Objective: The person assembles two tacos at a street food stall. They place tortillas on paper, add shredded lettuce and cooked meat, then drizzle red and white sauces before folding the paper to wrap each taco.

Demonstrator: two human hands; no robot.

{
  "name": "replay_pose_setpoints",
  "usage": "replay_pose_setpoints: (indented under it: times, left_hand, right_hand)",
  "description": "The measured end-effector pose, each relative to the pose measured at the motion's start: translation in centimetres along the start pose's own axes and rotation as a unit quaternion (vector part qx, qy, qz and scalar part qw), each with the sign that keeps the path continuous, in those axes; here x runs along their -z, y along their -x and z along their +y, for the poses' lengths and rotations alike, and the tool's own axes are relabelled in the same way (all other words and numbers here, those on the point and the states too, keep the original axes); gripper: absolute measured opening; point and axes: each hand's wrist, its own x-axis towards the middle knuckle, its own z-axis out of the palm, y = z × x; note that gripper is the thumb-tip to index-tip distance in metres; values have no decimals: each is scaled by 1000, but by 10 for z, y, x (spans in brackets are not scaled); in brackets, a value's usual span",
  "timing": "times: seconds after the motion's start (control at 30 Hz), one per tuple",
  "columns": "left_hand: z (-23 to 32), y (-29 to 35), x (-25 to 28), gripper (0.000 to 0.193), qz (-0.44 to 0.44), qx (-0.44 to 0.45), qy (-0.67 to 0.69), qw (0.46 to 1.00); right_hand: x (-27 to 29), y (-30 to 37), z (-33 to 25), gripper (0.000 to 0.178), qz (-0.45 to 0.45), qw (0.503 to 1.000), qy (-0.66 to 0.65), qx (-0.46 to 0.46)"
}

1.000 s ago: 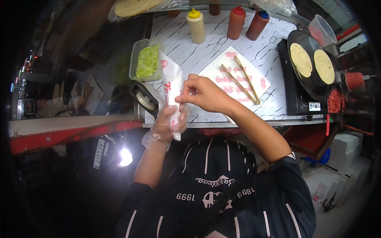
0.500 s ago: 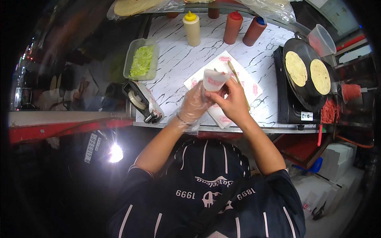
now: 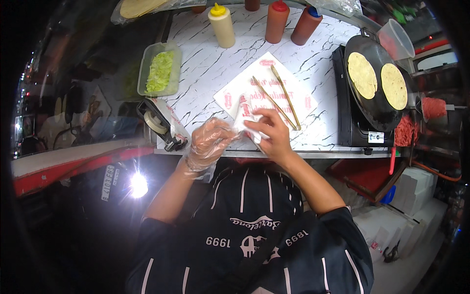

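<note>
Pinching a rolled white paper wrap (image 3: 241,116) with bent fingers, the person's right hand (image 3: 269,132) is at the near left part of the printed paper sheets (image 3: 299,93); the wrap, marked in red, is tilted over that same part of the sheets; the left hand (image 3: 208,142), in a clear plastic glove (image 3: 198,159), is just left of the sheets, its fingers curled and their tips at the wrap's side; whether they grip it cannot be told; on the sheets lie gold-coloured tongs (image 3: 285,95), their arms spread and their joined end toward the person; left of the sheets are a black tape dispenser (image 3: 172,143) and a clear container (image 3: 175,88) of shredded lettuce (image 3: 159,71); beyond the sheets stand squeeze bottles (image 3: 277,25) capped in yellow, red and blue; right of the sheets, well apart, a black stove (image 3: 350,134) bears a round dark griddle (image 3: 379,115) with two flatbreads (image 3: 362,76) side by side.
</note>
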Motion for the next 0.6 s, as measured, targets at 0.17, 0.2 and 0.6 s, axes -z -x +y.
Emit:
replay_pose_setpoints:
  times: [0.17, 0.2, 0.6]
  left_hand:
    - [-16, 36, -15, 14, 4, 264, 218, 939]
    - [-19, 43, -27, 14, 33, 366, 283, 886]
    - [-75, 61, -34, 9, 13, 399, 321, 859]
  right_hand:
    - [2, 29, 13, 7, -58, 988, -114, -82]
    - [-4, 33, 19, 16, -71, 973, -122, -182]
    - [-33, -12, 34, 39, -94, 975, 15, -202]
